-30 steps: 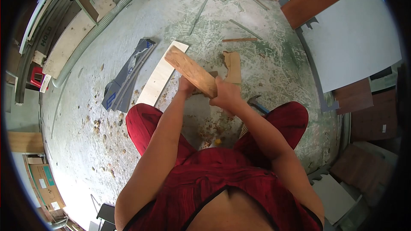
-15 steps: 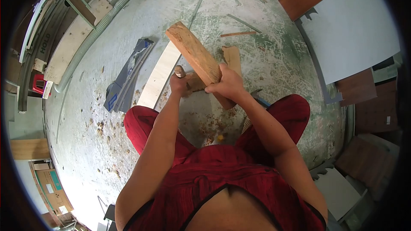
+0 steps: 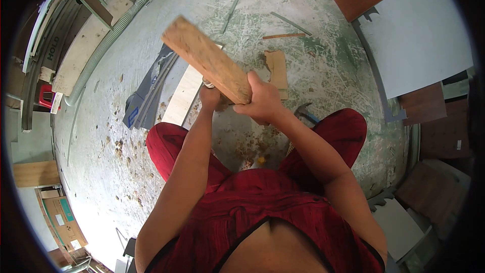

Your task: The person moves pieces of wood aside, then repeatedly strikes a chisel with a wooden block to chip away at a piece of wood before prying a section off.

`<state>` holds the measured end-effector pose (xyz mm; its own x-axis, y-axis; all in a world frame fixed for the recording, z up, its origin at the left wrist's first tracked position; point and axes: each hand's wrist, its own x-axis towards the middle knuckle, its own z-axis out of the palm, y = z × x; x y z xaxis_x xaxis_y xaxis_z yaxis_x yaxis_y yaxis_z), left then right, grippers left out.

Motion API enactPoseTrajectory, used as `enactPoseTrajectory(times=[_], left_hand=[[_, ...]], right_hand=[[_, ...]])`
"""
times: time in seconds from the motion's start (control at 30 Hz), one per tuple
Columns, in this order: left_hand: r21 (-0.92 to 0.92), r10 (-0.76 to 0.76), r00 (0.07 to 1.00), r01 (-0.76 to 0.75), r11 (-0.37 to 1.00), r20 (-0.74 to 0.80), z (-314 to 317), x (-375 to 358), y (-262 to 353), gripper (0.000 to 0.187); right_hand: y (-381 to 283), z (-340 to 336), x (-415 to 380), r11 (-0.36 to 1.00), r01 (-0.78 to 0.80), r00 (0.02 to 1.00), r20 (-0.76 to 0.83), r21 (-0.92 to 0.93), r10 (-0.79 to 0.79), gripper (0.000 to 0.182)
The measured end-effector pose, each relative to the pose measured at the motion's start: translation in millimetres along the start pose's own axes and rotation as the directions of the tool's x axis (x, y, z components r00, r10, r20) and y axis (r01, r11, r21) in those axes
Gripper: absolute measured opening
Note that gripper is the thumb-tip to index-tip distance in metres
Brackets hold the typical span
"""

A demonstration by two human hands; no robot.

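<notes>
A thick wooden block [image 3: 204, 60] slants across the middle, its far end up and to the left. My right hand [image 3: 260, 98] is wrapped round its near end, thumb on the lower side. My left hand [image 3: 209, 98] is closed just below the block, around a short cylindrical handle [image 3: 207, 83] whose end shows above the fist. The block hides whatever lies beyond that fist. Under the block, a pale board [image 3: 183, 96] lies on the floor.
A hammer [image 3: 307, 113] lies by my right knee. Grey strips [image 3: 151, 88] lie left of the pale board, a torn brown piece [image 3: 276, 71] beyond my right hand. A ribbed hose [image 3: 108, 45] runs along the left; large panels [image 3: 414, 30] stand right.
The wooden block has swung left and sits closer to the camera, now covering part of the pale board and my left hand. More of the hammer shows by my right knee.
</notes>
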<state>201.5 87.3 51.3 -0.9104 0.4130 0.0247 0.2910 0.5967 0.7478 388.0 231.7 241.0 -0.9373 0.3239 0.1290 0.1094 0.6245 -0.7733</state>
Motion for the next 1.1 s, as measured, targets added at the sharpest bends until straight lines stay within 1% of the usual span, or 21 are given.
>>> enactPoseTrajectory(times=[0.07, 0.13, 0.17, 0.2, 0.23, 0.3, 0.33, 0.4, 0.43, 0.5, 0.53, 0.6, 0.63, 0.7, 0.8, 0.83, 0.9, 0.93, 1.0, 1.03, 1.1], left_hand=[[0.173, 0.135, 0.991, -0.136, 0.975, 0.016, -1, 3, -10, 0.036], [0.145, -0.014, 1.0, 0.015, 0.989, -0.014, -2, -1, -1, 0.036], [0.131, -0.089, 0.996, 0.092, 0.987, -0.024, -4, -2, 1, 0.035], [-0.005, -0.149, 0.988, 0.149, 0.989, -0.031, 4, 0, -14, 0.037], [-0.041, -0.133, 0.99, 0.131, 0.991, -0.056, 3, -4, -11, 0.037], [-0.113, -0.101, 0.989, 0.089, 0.99, -0.112, 4, -12, -2, 0.038], [-0.127, -0.12, 0.983, 0.103, 0.987, -0.138, 4, -16, 4, 0.039], [-0.15, -0.148, 0.97, 0.12, 0.981, -0.192, 2, -19, 13, 0.04], [-0.09, -0.125, 0.977, 0.111, 0.99, -0.174, 2, -18, 7, 0.04], [0.028, -0.075, 0.988, 0.079, 0.996, -0.132, 5, -13, -4, 0.039], [0.007, -0.14, 0.982, 0.142, 0.99, -0.129, 4, -14, 0, 0.04], [-0.025, -0.269, 0.956, 0.268, 0.963, -0.116, -2, -14, 6, 0.041], [-0.083, -0.237, 0.959, 0.227, 0.97, -0.152, -3, -18, 9, 0.042], [-0.195, -0.179, 0.958, 0.136, 0.971, -0.223, 3, -23, 14, 0.044], [-0.109, -0.139, 0.976, 0.122, 0.986, -0.168, 2, -18, 14, 0.048], [-0.091, -0.156, 0.972, 0.142, 0.986, -0.175, 0, -18, 20, 0.048], [-0.054, -0.184, 0.964, 0.177, 0.983, -0.191, -4, -24, 32, 0.048], [-0.106, -0.074, 0.972, 0.051, 0.993, -0.222, -1, -27, 25, 0.048], [0.011, 0.194, 0.951, -0.197, 0.98, -0.242, 5, -25, 11, 0.046], [0.001, 0.173, 0.954, -0.178, 0.984, -0.244, 7, -24, 7, 0.044], [-0.019, 0.131, 0.96, -0.14, 0.99, -0.248, 8, -22, 2, 0.042]], right_hand=[[16, 16, 2, 0.989, -0.048, 0.993, 0.102, -0.141, 0.063, 0.062], [22, 22, 7, 0.96, -0.112, 0.958, 0.228, -0.257, 0.173, 0.062], [25, 24, 8, 0.972, -0.084, 0.972, 0.195, -0.22, 0.128, 0.063], [18, 18, 9, 0.98, -0.055, 0.982, 0.166, -0.189, 0.087, 0.063], [10, 13, 8, 0.987, -0.026, 0.989, 0.141, -0.161, 0.049, 0.064], [-12, 1, 5, 1.0, 0.016, 0.998, 0.067, -0.007, -0.016, 0.065], [-18, -1, 3, 0.996, 0.044, 0.999, 0.025, 0.071, -0.046, 0.066], [-19, 5, -3, 0.998, 0.002, 1.0, 0.015, 0.067, -0.003, 0.062], [-16, 8, -5, 0.998, -0.018, 1.0, 0.006, 0.065, 0.018, 0.06], [17, 25, 1, 0.986, -0.113, 0.975, 0.177, -0.122, 0.133, 0.06], [23, 26, 3, 0.964, -0.148, 0.947, 0.248, -0.221, 0.202, 0.061], [23, 22, 4, 0.97, -0.122, 0.966, 0.199, -0.21, 0.164, 0.061], [16, 17, 2, 0.972, -0.11, 0.971, 0.187, -0.209, 0.15, 0.061], [-9, -4, -3, 0.998, -0.028, 0.995, 0.098, -0.05, 0.033, 0.061], [-27, -11, -8, 0.989, 0.068, 0.997, -0.036, 0.134, -0.064, 0.062], [-29, -11, -9, 0.977, 0.1, 0.993, -0.083, 0.187, -0.086, 0.062], [-18, -3, -13, 0.998, 0.057, 0.998, -0.009, 0.036, -0.056, 0.061], [-8, 4, -13, 0.998, 0.035, 0.999, 0.027, -0.042, -0.034, 0.06], [12, 19, -9, 0.977, 0.008, 0.986, 0.166, -0.215, 0.028, 0.059], [18, 23, -6, 0.955, 0.003, 0.971, 0.229, -0.296, 0.068, 0.059], [14, 19, -6, 0.973, -0.033, 0.97, 0.226, -0.227, 0.086, 0.061]])
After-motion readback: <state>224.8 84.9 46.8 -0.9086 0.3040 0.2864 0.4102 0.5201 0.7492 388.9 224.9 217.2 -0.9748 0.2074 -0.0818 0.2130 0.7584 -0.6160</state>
